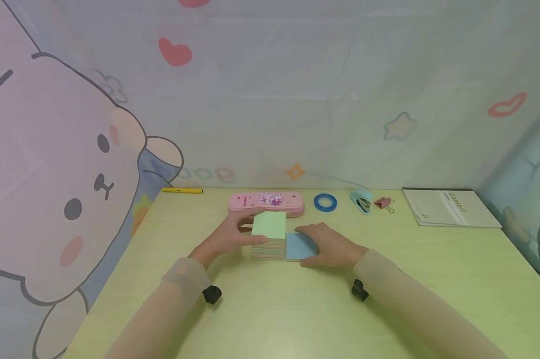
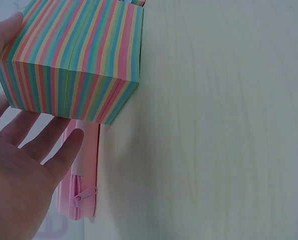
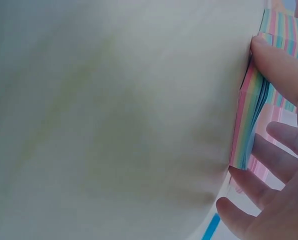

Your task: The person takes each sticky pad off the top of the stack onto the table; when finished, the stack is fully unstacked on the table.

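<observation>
Left hand: the left hand (image 1: 227, 238) is cupping the tall block of striped notes (image 1: 268, 238) from its left side, fingers fairly straight and spread along the block's face, thumb at the near edge — bracing it, it seems, so it is not sliding.
Tall block: it is sitting mid-table, just in front of the pink pencil case (image 1: 266, 204), green sheet on top.
Right hand: the right hand (image 1: 330, 245) is lying over the thinner blue-topped stack (image 1: 299, 246), thumb pressing its edge, fingers curling round the far side — gripping it.
Thin stack: it is lying flat on the table (image 1: 431, 279), touching the tall block's right side.
Far edge: tape roll (image 1: 326, 202), stapler (image 1: 361, 200), binder clip (image 1: 384, 203), booklet (image 1: 449, 208) and yellow pen (image 1: 182, 190) are lined up well apart from the hands.
</observation>
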A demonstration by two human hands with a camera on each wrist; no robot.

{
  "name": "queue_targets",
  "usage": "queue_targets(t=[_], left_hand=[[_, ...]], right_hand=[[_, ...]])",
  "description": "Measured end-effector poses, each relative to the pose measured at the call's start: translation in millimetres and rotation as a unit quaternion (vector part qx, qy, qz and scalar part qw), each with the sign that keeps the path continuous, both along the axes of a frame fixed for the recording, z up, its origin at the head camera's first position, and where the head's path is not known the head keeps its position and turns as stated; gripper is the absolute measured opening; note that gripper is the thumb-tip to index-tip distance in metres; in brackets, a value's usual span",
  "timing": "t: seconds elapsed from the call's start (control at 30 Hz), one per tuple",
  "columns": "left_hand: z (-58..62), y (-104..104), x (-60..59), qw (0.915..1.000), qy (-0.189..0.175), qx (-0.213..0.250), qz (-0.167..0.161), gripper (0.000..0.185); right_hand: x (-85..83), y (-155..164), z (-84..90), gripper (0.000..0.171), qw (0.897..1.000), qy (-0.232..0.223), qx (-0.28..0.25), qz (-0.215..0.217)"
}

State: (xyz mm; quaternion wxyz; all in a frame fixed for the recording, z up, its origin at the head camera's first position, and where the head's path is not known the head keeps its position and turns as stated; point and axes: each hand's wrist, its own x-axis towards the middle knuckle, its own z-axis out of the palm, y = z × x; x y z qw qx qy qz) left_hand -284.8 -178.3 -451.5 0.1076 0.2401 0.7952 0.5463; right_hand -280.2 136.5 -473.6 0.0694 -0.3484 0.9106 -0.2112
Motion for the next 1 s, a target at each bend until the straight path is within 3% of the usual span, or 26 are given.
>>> queue_targets(t=[0.33,0.67,0.9,1.0], left_hand=[[-3.3,0.1,-1.4,0.9997,0.007,0.016,-0.015,0.074],[-4.2,-0.5,-2.5,0.9999,0.006,0.005,-0.006,0.074],[-3.3,-0.9,-1.5,0.9999,0.009,-0.001,-0.013,0.074],[-0.7,-0.4,-0.4,0.9998,0.008,-0.003,-0.02,0.081]], right_hand=[[1.7,-0.3,0.9,0.085,1.0,0.0,-0.003,-0.001],[2.5,-2.5,8.2,0.093,1.0,-0.011,0.002,-0.004],[-0.2,-26.2,32.1,0.099,0.994,0.001,-0.102,0.03],[0.2,-41.6,43.9,0.096,0.993,0.018,-0.111,0.047]])
